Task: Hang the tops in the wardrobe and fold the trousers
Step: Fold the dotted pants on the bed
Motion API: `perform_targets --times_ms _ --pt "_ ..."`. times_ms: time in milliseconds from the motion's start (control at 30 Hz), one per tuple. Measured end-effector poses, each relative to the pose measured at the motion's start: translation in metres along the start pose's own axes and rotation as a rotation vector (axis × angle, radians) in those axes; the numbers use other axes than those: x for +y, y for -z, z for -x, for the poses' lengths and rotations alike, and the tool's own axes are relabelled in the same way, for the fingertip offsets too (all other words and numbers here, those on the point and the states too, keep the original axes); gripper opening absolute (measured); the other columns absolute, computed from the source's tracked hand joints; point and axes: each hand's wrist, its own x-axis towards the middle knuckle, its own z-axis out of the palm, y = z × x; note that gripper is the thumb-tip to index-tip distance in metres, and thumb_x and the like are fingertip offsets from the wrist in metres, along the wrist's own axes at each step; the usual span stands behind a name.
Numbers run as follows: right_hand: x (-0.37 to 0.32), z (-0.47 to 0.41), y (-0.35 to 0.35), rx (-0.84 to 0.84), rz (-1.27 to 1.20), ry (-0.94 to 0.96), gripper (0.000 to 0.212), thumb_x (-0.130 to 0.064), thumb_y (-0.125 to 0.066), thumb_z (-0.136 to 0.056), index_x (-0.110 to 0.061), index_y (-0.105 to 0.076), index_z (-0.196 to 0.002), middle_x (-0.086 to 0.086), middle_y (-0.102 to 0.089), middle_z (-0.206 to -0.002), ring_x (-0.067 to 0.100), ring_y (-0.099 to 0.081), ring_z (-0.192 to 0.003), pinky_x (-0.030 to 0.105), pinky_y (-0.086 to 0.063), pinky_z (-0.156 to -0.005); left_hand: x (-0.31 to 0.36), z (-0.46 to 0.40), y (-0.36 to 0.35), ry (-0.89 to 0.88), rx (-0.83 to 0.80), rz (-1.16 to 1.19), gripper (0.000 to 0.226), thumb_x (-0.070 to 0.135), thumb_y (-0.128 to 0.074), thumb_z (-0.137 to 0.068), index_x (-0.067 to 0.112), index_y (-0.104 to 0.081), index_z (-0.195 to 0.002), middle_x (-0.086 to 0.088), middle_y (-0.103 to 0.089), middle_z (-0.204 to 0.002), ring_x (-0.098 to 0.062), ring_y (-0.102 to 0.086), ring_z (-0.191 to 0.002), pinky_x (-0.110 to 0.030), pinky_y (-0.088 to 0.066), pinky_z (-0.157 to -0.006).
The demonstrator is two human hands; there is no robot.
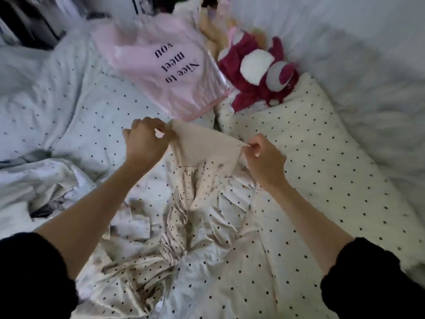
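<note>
A cream, dotted garment (202, 178) lies crumpled on the bed in front of me, its plain beige upper edge lifted and stretched. My left hand (145, 141) pinches the left corner of that edge. My right hand (264, 160) pinches the right corner. The rest of the garment trails down towards me in folds over the dotted bedding. I cannot tell whether it is a top or trousers. A white crumpled garment (59, 180) lies to the left.
A pink bag (161, 72) printed "Nice to meet you" lies beyond my hands. A magenta plush toy (259, 72) sits to its right, next to a dotted pillow (310, 143). Dotted duvet (69, 100) covers the bed; dark furniture stands at top left.
</note>
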Motion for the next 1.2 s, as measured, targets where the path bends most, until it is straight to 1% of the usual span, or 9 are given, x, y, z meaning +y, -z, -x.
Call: perform_targets --times_ms 100,267,367,533,633,833,933,1100,1200 --pt "-0.060 -0.035 0.091 0.113 0.024 0.058 0.011 -0.027 -0.052 -0.094 -0.017 -0.057 -0.095 -0.007 -0.056 -0.082 0.016 -0.049 -0.082 0.034 -0.025 -0.083 0.054 -0.031 0.079 -0.018 0.054 0.107 0.024 0.030 -0.062 -0.088 0.009 -0.068 -0.096 -0.005 -0.066 -0.100 -0.027 -0.056 -0.100 -0.040 -0.037 -0.095" --pt "-0.176 -0.056 0.228 0.297 0.040 0.255 0.010 -0.024 -0.050 -0.094 -0.028 -0.050 -0.084 -0.012 -0.058 -0.081 0.020 -0.057 -0.090 0.032 -0.024 -0.080 0.153 -0.072 0.219 -0.102 0.202 0.288 0.026 0.024 -0.061 -0.089 0.003 -0.059 -0.075 -0.008 -0.060 -0.079 -0.024 -0.054 -0.076 -0.025 -0.037 -0.063" --pt "-0.240 -0.051 0.296 0.371 -0.076 0.288 0.014 -0.019 -0.047 -0.093 -0.027 -0.046 -0.081 -0.012 -0.055 -0.072 0.018 -0.049 -0.080 0.033 -0.027 -0.081 0.199 -0.085 0.296 -0.142 0.290 0.405 0.023 0.022 -0.063 -0.087 0.000 -0.061 -0.080 -0.015 -0.063 -0.078 -0.028 -0.058 -0.074 -0.033 -0.048 -0.069" --pt "-0.324 -0.027 0.407 0.525 -0.266 0.342 0.010 -0.018 -0.048 -0.092 -0.024 -0.048 -0.085 -0.012 -0.051 -0.071 0.019 -0.048 -0.084 0.039 -0.036 -0.094 0.262 -0.085 0.419 -0.281 0.428 0.549 0.007 0.014 -0.063 -0.087 0.008 -0.062 -0.083 -0.004 -0.059 -0.069 -0.013 -0.053 -0.065 -0.019 -0.043 -0.061" --pt "-0.357 -0.010 0.455 0.592 -0.311 0.389 0.009 -0.019 -0.048 -0.093 -0.024 -0.048 -0.086 -0.014 -0.047 -0.068 0.019 -0.048 -0.083 0.037 -0.037 -0.094 0.291 -0.081 0.469 -0.368 0.466 0.599 0.015 0.011 -0.063 -0.087 0.015 -0.058 -0.073 -0.006 -0.058 -0.066 -0.015 -0.052 -0.062 -0.025 -0.041 -0.063" --pt "-0.414 0.015 0.533 0.690 -0.482 0.492 0.005 -0.020 -0.051 -0.092 -0.020 -0.049 -0.088 -0.006 -0.051 -0.078 0.021 -0.049 -0.084 0.039 -0.039 -0.097 0.342 -0.073 0.542 -0.523 0.622 0.578 0.008 0.014 -0.062 -0.087 0.015 -0.061 -0.079 0.006 -0.058 -0.067 -0.005 -0.050 -0.060 -0.005 -0.034 -0.045" --pt "-0.437 0.030 0.566 0.723 -0.553 0.557 0.007 -0.021 -0.051 -0.093 -0.020 -0.048 -0.087 -0.007 -0.049 -0.079 0.020 -0.047 -0.083 0.033 -0.042 -0.083 0.361 -0.069 0.571 -0.595 0.651 0.632 0.015 0.011 -0.061 -0.087 0.018 -0.060 -0.074 0.008 -0.057 -0.065 -0.006 -0.048 -0.060 -0.008 -0.033 -0.047" --pt "-0.444 0.044 0.576 0.519 -0.591 0.639 0.018 -0.017 -0.056 -0.092 -0.022 -0.049 -0.076 -0.006 -0.050 -0.079 0.008 -0.046 -0.069 0.017 -0.032 -0.057 0.360 -0.058 0.582 -0.739 0.367 0.421 0.018 0.000 -0.049 -0.093 0.015 -0.057 -0.099 -0.004 -0.053 -0.068 -0.013 -0.044 -0.064 -0.024 -0.035 -0.062" --pt "-0.427 0.047 0.551 0.395 -0.472 0.624 0.016 -0.017 -0.058 -0.090 -0.020 -0.052 -0.076 -0.006 -0.053 -0.080 0.005 -0.046 -0.068 0.019 -0.032 -0.059 0.332 -0.050 0.565 -0.741 0.104 0.249 0.020 -0.005 -0.047 -0.093 0.008 -0.062 -0.096 -0.005 -0.053 -0.074 -0.011 -0.046 -0.070 -0.015 -0.036 -0.064"
